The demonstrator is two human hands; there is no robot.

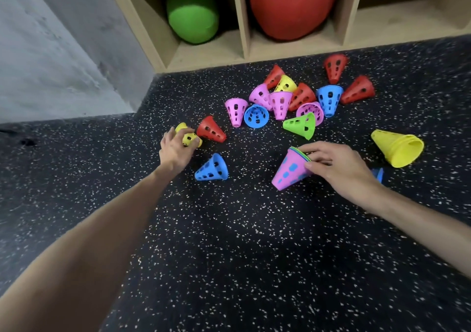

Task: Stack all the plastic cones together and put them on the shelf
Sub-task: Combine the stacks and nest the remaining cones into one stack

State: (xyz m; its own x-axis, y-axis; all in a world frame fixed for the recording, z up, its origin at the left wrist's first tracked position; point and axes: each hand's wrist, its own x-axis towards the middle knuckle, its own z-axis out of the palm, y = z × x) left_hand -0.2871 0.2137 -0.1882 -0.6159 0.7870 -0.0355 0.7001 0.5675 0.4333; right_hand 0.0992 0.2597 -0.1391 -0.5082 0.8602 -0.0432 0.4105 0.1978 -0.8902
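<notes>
Head view: left hand point(175, 150) gripping yellow cone point(190, 139), right hand point(339, 164) gripping pink stack point(290, 169); no legible writing.

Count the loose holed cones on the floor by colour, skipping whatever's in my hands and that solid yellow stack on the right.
Red cones: 5
Pink cones: 4
Blue cones: 3
Yellow cone: 1
Green cone: 1
Total: 14
A blue piece behind the right hand is too hidden to count.

Cones point(280, 102) on floor point(229, 229) before shelf point(242, 48)
</notes>
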